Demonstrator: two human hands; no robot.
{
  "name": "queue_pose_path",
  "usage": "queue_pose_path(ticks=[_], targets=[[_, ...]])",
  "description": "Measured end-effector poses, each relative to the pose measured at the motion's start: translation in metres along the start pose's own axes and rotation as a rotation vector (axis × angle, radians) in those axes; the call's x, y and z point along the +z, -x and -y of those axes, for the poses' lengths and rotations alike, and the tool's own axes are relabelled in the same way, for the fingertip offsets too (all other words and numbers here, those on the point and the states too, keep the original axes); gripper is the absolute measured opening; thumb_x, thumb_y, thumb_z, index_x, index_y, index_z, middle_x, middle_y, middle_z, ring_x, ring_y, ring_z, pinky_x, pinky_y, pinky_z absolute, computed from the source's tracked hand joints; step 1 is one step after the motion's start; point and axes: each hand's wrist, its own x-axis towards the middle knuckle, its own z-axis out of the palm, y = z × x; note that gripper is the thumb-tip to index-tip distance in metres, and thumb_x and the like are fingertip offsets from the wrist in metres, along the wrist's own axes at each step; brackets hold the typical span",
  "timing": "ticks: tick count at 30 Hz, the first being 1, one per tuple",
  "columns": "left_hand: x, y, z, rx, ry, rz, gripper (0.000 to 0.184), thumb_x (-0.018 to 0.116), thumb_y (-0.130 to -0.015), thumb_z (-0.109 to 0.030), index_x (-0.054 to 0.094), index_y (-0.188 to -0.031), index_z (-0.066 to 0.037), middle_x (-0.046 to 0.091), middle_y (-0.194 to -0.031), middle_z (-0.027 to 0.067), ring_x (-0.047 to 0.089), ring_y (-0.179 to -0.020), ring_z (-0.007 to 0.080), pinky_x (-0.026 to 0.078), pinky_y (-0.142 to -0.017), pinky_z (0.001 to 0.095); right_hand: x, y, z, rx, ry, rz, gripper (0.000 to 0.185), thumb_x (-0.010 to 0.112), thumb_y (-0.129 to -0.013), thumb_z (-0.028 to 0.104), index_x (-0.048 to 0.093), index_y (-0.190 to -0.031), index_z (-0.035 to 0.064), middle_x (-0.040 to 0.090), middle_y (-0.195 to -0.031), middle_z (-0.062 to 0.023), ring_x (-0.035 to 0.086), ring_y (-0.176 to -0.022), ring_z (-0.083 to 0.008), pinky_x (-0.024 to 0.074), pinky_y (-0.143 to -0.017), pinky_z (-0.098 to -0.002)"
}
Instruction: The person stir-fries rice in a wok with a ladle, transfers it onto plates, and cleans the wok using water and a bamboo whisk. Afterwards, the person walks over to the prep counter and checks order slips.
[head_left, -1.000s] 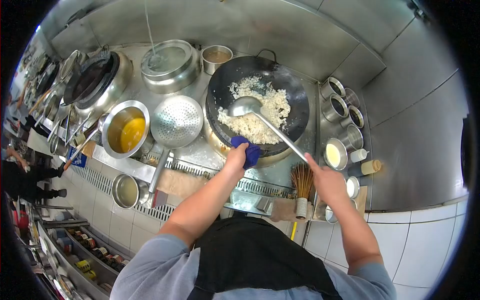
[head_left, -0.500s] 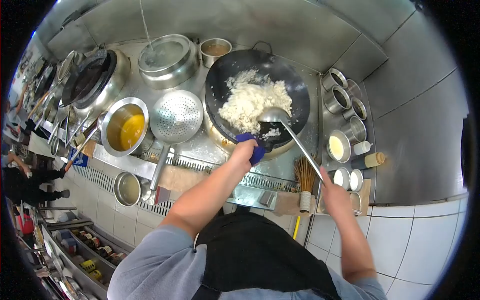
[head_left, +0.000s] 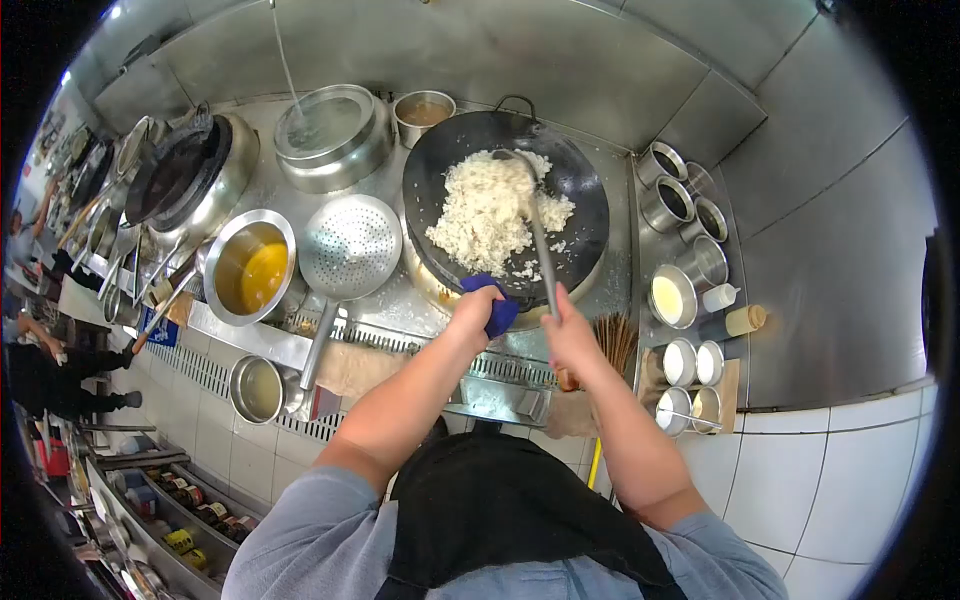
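Rice (head_left: 480, 205) sits in wok (head_left: 588, 215), ahead-left of right hand (head_left: 571, 342) wrapped round ladle (head_left: 543, 255), long axis pointing away, blurred bowl probably at heap's far side; left hand (head_left: 474, 313) pinches blue cloth (head_left: 504, 316) at near rim.

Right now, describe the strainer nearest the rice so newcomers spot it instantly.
Find the black wok holding rice. To its left lies a round, long-handled metal strainer. Small holes dot its bowl, unlike the solid pot of yellow liquid beside it.
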Motion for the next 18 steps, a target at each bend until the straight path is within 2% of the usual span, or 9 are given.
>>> queue_pose_path(ticks=[5, 7, 8, 10, 11, 12, 13, 16, 18], targets=[[-0.002, -0.002, 0.001, -0.005, -0.015, 0.018, 0.018, 0.057, -0.078, -0.021, 0.054, -0.09, -0.008, 0.058, -0.077, 0.0078, 0.057, -0.061, 0.0226, 0.045, -0.05, 0.0403, -0.065, 0.026, -0.021, -0.076, 0.015, 0.094, 0.061, 0.052, -0.093, 0.016, 0.025, -0.148, 0.0248, 0.053, -0.063, -0.0045, 0.049, -0.046, -0.0138, 0.0436, -0.04, -0.0297], [0.001, 0.011, 0.0, -0.065, 0.022, 0.038, 0.024, 0.058, -0.081, -0.028, 0.054, -0.094, -0.008, 0.059, -0.08, 0.0088, 0.059, -0.064, 0.0236, 0.05, -0.055, 0.0433, -0.073, 0.006, -0.034, -0.377, 0.378, -0.254, 0.06, 0.052, -0.092, 0.019, 0.028, -0.147, 0.023, 0.062, -0.073, -0.0125, 0.057, -0.049, -0.0205, 0.0496, -0.048, -0.0341], [0.004, 0.024, -0.003, -0.096, -0.017, 0.036, 0.029, 0.058, -0.084, -0.032, 0.054, -0.097, -0.007, 0.059, -0.082, 0.0097, 0.06, -0.067, 0.0243, 0.053, -0.058, 0.0429, -0.07, -0.006, -0.029, -0.377, 0.376, -0.25, 0.06, 0.052, -0.092, 0.019, 0.028, -0.147, 0.023, 0.062, -0.073, -0.0125, 0.057, -0.049, -0.0205, 0.0496, -0.048, -0.0341], [0.006, 0.041, -0.003, -0.113, -0.004, 0.044, 0.028, 0.057, -0.085, -0.031, 0.054, -0.098, -0.006, 0.059, -0.083, 0.0097, 0.06, -0.068, 0.0247, 0.053, -0.058, 0.042, -0.05, -0.025, 0.005, -0.073, 0.171, -0.256, 0.062, 0.053, -0.092, 0.019, 0.026, -0.147, 0.0225, 0.065, -0.081, -0.0148, 0.061, -0.057, -0.0202, 0.0511, -0.05, -0.0341], [0.007, 0.044, -0.004, -0.127, 0.016, 0.053, 0.027, 0.057, -0.086, -0.03, 0.054, -0.098, -0.006, 0.059, -0.083, 0.0097, 0.061, -0.069, 0.025, 0.054, -0.058, 0.0411, -0.031, -0.052, -0.009, -0.137, 0.053, -0.196, 0.064, 0.053, -0.092, 0.02, 0.023, -0.148, 0.0209, 0.065, -0.083, -0.014, 0.059, -0.054, -0.0184, 0.0498, -0.047, -0.0337], [0.008, 0.037, -0.003, -0.122, 0.014, 0.051, 0.027, 0.057, -0.086, -0.03, 0.054, -0.098, -0.006, 0.059, -0.083, 0.0097, 0.061, -0.069, 0.025, 0.054, -0.058, 0.0411, -0.014, -0.049, 0.001, -0.103, -0.049, -0.065, 0.063, 0.054, -0.092, 0.018, 0.025, -0.148, 0.0208, 0.056, -0.065, -0.0028, 0.046, -0.043, -0.0126, 0.0403, -0.04, -0.0295], [0.005, 0.025, 0.001, -0.06, 0.05, 0.034, 0.025, 0.056, -0.087, -0.028, 0.054, -0.099, -0.006, 0.06, -0.084, 0.0097, 0.061, -0.069, 0.0248, 0.053, -0.057, 0.0405, -0.001, -0.037, 0.01, -0.073, -0.136, 0.056, 0.063, 0.054, -0.092, 0.017, 0.025, -0.148, 0.0209, 0.054, -0.064, -0.0025, 0.044, -0.042, -0.0124, 0.038, -0.04, -0.0297], [-0.001, 0.003, 0.008, 0.029, 0.074, 0.02, 0.024, 0.055, -0.088, -0.026, 0.054, -0.102, -0.007, 0.06, -0.085, 0.0091, 0.061, -0.068, 0.0232, 0.054, -0.055, 0.0387, -0.008, 0.006, 0.008, -0.107, -0.022, 0.138, 0.063, 0.054, -0.092, 0.017, 0.026, -0.148, 0.0242, 0.051, -0.061, -0.0025, 0.045, -0.043, -0.0118, 0.0402, -0.041, -0.0302], [-0.004, -0.005, 0.009, 0.057, 0.069, 0.026, 0.027, 0.055, -0.088, -0.028, 0.055, -0.104, -0.007, 0.061, -0.088, 0.009, 0.06, -0.066, 0.0218, 0.054, -0.053, 0.0367, -0.04, 0.027, -0.02, -0.365, 0.378, 0.064, 0.065, 0.056, -0.09, 0.017, 0.026, -0.147, 0.0289, 0.056, -0.063, -0.0101, 0.055, -0.048, -0.0212, 0.0456, -0.048, -0.0367]])
